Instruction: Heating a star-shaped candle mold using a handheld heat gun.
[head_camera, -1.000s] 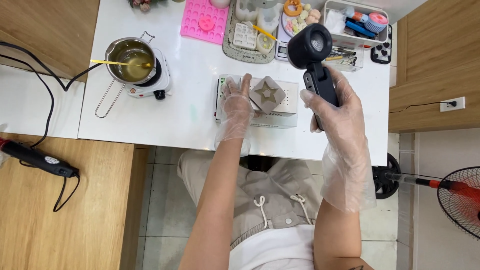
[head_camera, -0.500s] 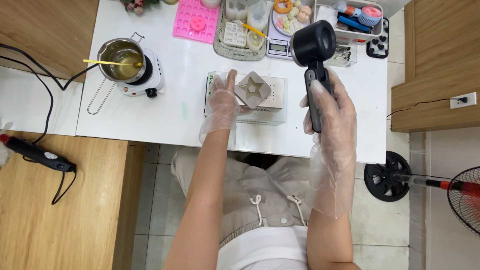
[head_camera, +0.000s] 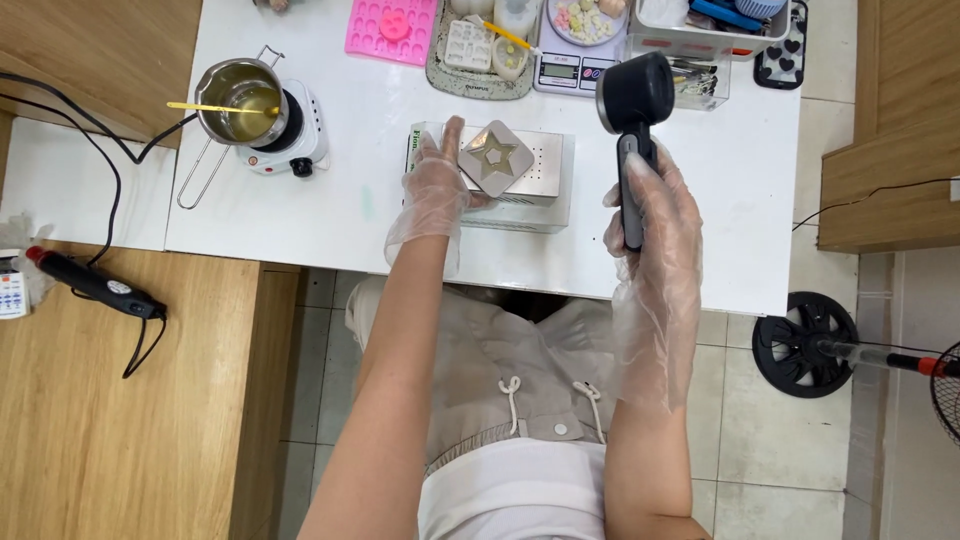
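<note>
White table (head_camera: 330, 215): L hand (head_camera: 432, 195) flat, open, steadies star mould (head_camera: 494, 159); R hand (head_camera: 650, 215) clenched on heat gun (head_camera: 634, 130). Best keep nozzle level, mould pinned.

Black heat gun (head_camera: 633, 120). Grey mould (head_camera: 495, 160) with pale yellow star. White table (head_camera: 330, 210). Pink silicone mould (head_camera: 392, 28). Silver pot (head_camera: 240, 98), yellow liquid. Clear gloves on left hand (head_camera: 437, 192) and right hand (head_camera: 655, 215). Beige tiled floor (head_camera: 760, 440).

Bare white surface (head_camera: 330, 215) is left open to the left of the left hand (head_camera: 436, 190) and between both hands. Beyond the right hand (head_camera: 652, 215), passage is blocked by a digital scale (head_camera: 570, 62) and a clear tray (head_camera: 690, 40). Far left stands a hot plate (head_camera: 290, 145).
</note>
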